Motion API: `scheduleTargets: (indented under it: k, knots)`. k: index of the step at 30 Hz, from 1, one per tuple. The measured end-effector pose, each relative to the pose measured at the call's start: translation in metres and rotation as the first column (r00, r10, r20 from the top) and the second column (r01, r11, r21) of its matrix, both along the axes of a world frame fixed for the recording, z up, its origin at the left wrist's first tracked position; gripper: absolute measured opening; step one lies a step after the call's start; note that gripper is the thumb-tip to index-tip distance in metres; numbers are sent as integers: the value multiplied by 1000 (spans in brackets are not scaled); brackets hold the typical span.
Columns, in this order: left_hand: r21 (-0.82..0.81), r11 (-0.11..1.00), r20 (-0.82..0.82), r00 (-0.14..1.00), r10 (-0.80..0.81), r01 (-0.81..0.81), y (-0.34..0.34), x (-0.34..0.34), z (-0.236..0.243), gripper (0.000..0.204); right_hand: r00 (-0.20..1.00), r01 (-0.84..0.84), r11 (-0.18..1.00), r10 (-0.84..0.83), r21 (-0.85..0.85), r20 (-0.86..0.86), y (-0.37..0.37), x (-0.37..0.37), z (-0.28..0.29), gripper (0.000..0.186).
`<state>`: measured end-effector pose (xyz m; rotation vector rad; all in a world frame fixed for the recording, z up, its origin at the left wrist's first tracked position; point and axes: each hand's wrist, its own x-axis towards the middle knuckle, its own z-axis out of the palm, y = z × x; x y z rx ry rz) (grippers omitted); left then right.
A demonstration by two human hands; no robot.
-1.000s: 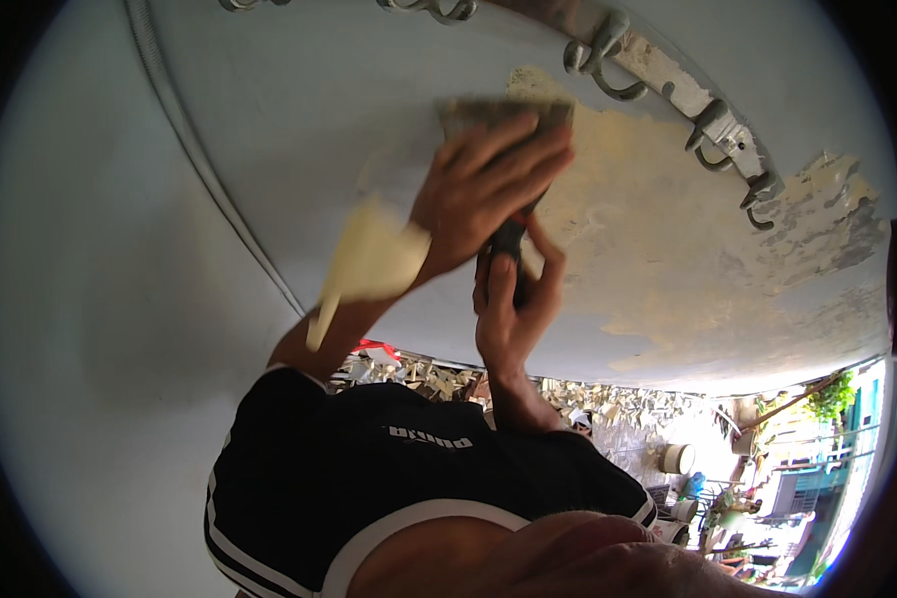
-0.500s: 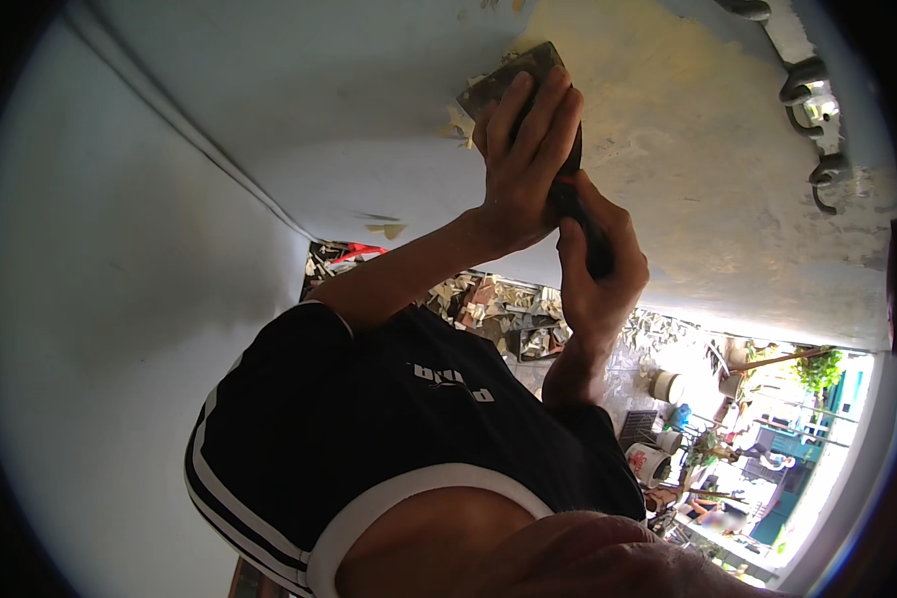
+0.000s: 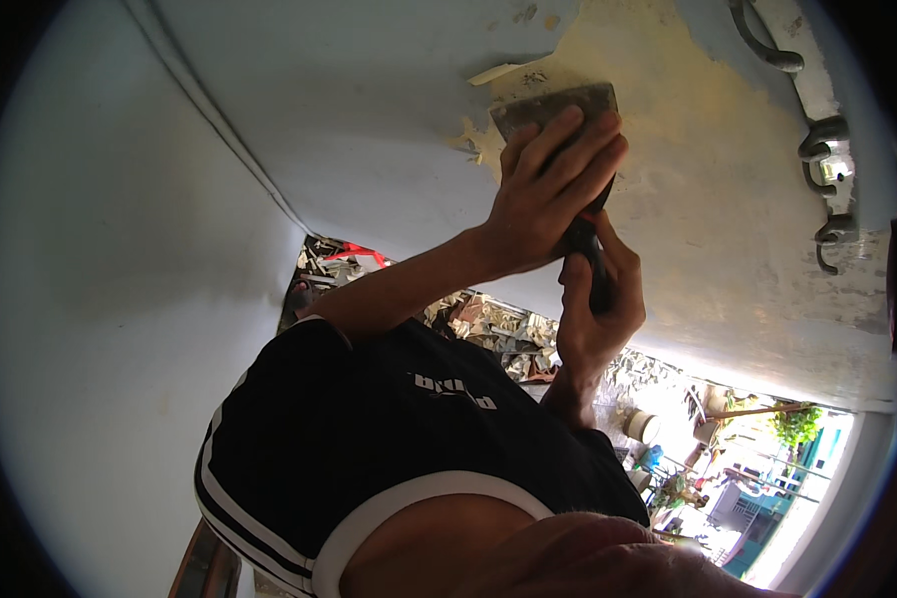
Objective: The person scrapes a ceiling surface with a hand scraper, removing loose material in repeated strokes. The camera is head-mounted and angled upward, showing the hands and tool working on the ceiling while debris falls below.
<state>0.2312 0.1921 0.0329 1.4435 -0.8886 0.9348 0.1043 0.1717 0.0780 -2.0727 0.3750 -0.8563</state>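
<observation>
In my right hand (image 3: 605, 309), the fingers are wrapped around the dark handle of a broad scraper (image 3: 593, 97). My left hand (image 3: 558, 189) lies over the scraper just below its blade, fingers stretched and spread, pressing on it; its thumb is hidden. The flat metal blade is against the wall (image 3: 668, 140), where pale blue paint has come off and left a yellowish bare patch. Beyond the blade's upper left corner a loose strip of paint (image 3: 508, 72) stands off the surface. Another ragged flake (image 3: 471, 142) hangs at the patch's edge.
Dark metal hooks (image 3: 817, 149) stick out from the wall at the right. Two cables (image 3: 214, 130) run along the corner at left. Paint chips (image 3: 483, 319) litter the floor below. Farther off at lower right are a pale bucket (image 3: 642, 427) and plants (image 3: 797, 426) by a bright opening.
Both hands have shifted right with the scraper, and its blade has turned. The loose paint strip past the blade now shows. My view has tilted, so the hooks appear lower.
</observation>
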Motion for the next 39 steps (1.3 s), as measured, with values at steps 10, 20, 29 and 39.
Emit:
scheduleTargets:
  k: [10, 20, 29, 39]
  knots:
    - [-4, 999, 43, 998, 37, -37, 8, 17, 4, 50, 1000, 4, 996, -1, -84, 29, 11, 17, 8, 38]
    - [27, 1000, -6, 1000, -13, 13, 28, 27, 16, 50, 999, 1, 999, 1, -44, 46, 22, 30, 10, 37]
    - [46, 997, 61, 996, 66, -68, 47, 63, 31, 48, 987, -73, 993, 84, -90, 134, 28, 61, 6, 39]
    - [266, 958, 335, 942, 11, -106, 51, 67, 55, 45, 943, -142, 981, 93, 134, 320, 40, 57, -12, 50]
